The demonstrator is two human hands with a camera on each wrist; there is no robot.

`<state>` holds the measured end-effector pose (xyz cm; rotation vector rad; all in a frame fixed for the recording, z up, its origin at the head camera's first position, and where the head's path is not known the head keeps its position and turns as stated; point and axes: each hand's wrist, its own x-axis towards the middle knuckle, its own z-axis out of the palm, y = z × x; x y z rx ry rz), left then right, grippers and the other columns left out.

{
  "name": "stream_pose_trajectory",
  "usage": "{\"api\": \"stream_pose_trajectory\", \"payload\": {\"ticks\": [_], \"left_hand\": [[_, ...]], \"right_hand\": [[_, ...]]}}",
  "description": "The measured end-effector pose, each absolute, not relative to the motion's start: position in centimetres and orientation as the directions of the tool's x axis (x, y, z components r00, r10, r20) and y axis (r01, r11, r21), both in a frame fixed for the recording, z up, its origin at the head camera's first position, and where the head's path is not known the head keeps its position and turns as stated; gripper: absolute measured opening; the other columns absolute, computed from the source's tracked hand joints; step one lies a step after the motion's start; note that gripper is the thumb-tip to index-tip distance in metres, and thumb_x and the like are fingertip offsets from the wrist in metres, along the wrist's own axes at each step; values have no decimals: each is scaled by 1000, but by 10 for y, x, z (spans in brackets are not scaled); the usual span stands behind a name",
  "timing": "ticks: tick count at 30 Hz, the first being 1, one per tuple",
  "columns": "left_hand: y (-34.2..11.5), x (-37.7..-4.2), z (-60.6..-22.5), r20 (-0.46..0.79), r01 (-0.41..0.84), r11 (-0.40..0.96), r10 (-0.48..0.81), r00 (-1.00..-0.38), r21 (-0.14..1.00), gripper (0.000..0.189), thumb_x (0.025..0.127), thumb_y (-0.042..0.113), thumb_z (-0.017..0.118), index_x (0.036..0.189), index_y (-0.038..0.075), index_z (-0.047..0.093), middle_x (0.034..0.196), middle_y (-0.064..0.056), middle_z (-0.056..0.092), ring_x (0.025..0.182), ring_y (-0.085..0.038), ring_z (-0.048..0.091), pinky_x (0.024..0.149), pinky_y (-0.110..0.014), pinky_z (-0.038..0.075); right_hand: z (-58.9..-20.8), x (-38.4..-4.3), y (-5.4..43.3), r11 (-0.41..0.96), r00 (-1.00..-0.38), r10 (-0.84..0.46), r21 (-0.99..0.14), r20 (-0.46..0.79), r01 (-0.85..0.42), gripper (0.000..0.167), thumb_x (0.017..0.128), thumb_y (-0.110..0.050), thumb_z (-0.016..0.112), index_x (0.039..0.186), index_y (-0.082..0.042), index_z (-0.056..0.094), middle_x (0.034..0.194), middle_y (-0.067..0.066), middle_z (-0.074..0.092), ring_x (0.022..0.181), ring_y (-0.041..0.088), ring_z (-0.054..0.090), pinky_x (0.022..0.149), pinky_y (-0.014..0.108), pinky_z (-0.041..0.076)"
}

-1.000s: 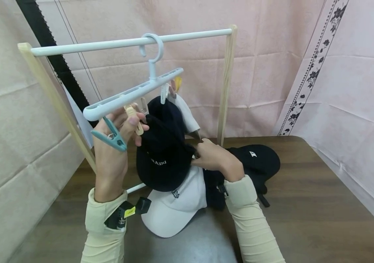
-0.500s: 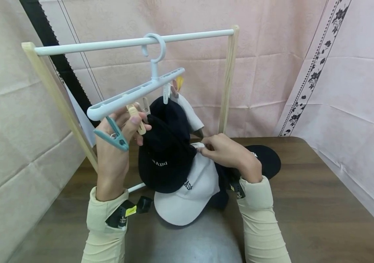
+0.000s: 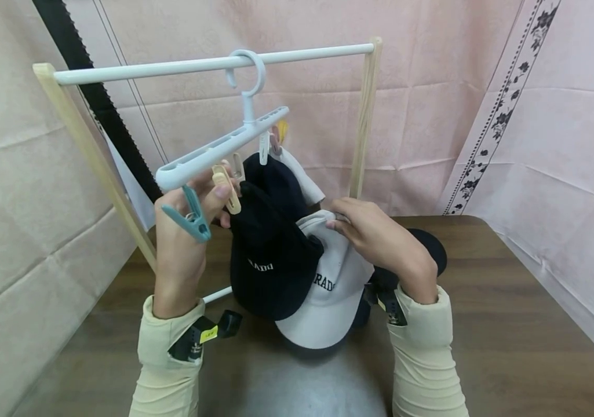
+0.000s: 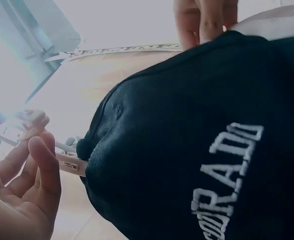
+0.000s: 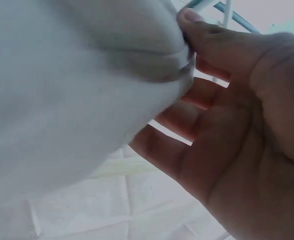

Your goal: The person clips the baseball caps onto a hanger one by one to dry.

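My left hand (image 3: 179, 249) is up at the near end of the pale blue hanger (image 3: 213, 152), thumb and fingers pinching a cream clothespin (image 3: 227, 190). A teal clothespin (image 3: 190, 215) hangs from the hanger in front of that wrist. Beside the fingers hangs a black cap (image 3: 276, 289) with white lettering; a clothespin (image 4: 71, 165) grips its edge in the left wrist view. My right hand (image 3: 380, 231) pinches the edge of a white cap (image 3: 323, 315) with dark lettering, its brim downward, partly hidden behind the black cap. The right wrist view shows thumb and fingers on its cloth.
The hanger hooks over a white rail (image 3: 145, 70) on wooden posts (image 3: 364, 121). A navy cap (image 3: 278, 179) and a white item (image 3: 299, 176) hang further back from clothespins. Another black cap (image 3: 432, 249) lies on the wooden table (image 3: 510, 301), behind the right arm.
My right hand has taken hold of the white cap's edge and lifted it up and rightward, beside the black cap. The left hand has shifted slightly right, with the hanger's near end.
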<state>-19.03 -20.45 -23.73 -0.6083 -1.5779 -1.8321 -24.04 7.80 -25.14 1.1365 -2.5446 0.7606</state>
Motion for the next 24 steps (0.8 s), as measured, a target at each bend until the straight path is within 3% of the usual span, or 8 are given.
{"api": "stream_pose_trajectory", "payload": {"ticks": [7, 14, 24], "left_hand": [[-205, -191, -238, 710, 725, -55, -166, -684, 686, 29, 99, 17, 73, 123, 1, 75, 110, -21, 72, 94, -27, 66, 55, -23, 51], [-202, -191, -238, 718, 730, -32, -156, -678, 683, 29, 98, 16, 74, 124, 2, 75, 109, -21, 72, 86, -23, 64, 54, -23, 51], [-200, -192, -240, 714, 725, -25, -153, -684, 689, 29, 99, 16, 73, 125, 4, 74, 115, -20, 71, 81, -21, 62, 55, -23, 52]], "right_hand": [[-241, -226, 82, 577, -702, -529, -404, 478, -710, 12, 101, -12, 71, 109, -3, 66, 94, 5, 70, 83, 20, 59, 76, 38, 50], [-238, -220, 86, 556, -641, -496, -353, 586, -753, 15, 99, -10, 73, 113, -5, 71, 101, 4, 73, 90, 18, 64, 83, 38, 53], [-235, -213, 93, 556, -600, -435, -324, 671, -765, 19, 101, -9, 70, 118, -4, 73, 112, 6, 75, 106, 21, 69, 96, 39, 52]]}}
